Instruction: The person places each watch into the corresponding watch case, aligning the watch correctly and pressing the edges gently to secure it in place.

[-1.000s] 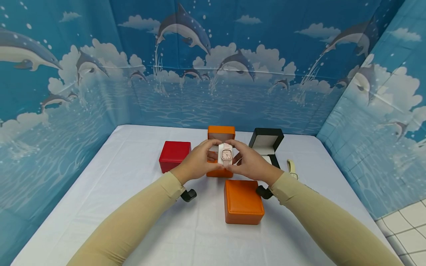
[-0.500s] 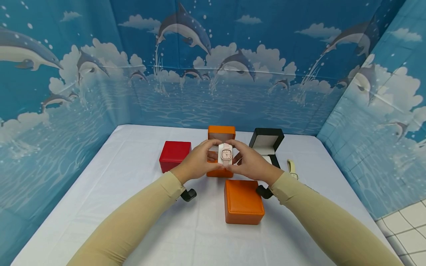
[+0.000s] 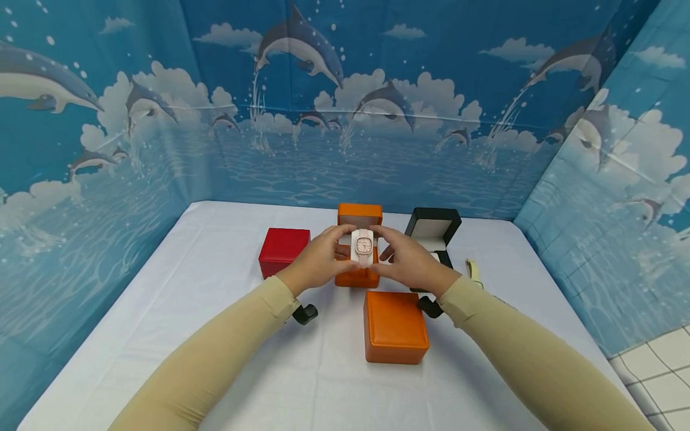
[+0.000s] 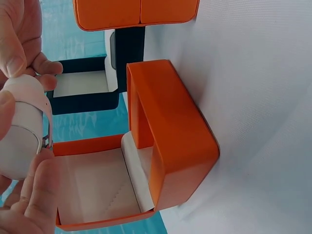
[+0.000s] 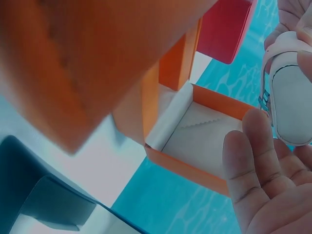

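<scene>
A pale pink wristwatch [image 3: 363,245] with a squarish case is strapped round a white cushion, its dial toward the head camera. My left hand [image 3: 321,257] grips the cushion's left side, forefinger above and thumb below. From the right, my right hand [image 3: 406,257] holds it by thumb and fingertips. In the right wrist view, that hand's lower fingers lie nearly straight beside the strap buckle [image 5: 263,101]. The buckle side of the watch [image 4: 46,105] shows in the left wrist view. Behind the hands an open orange box [image 3: 360,210] stands with its lid up, partly hidden.
A closed red box [image 3: 284,248] stands left of the hands. A closed orange box [image 3: 396,328] sits nearer on the white-covered table [image 3: 286,377]. At the right are an open black box [image 3: 433,226] and a pale yellow-green wristwatch [image 3: 472,269], partly covered by the right arm.
The watch on its cushion has shifted slightly left and up between the hands. My right hand has moved a little to the right, its fingers reaching less far over the cushion. The boxes stay put.
</scene>
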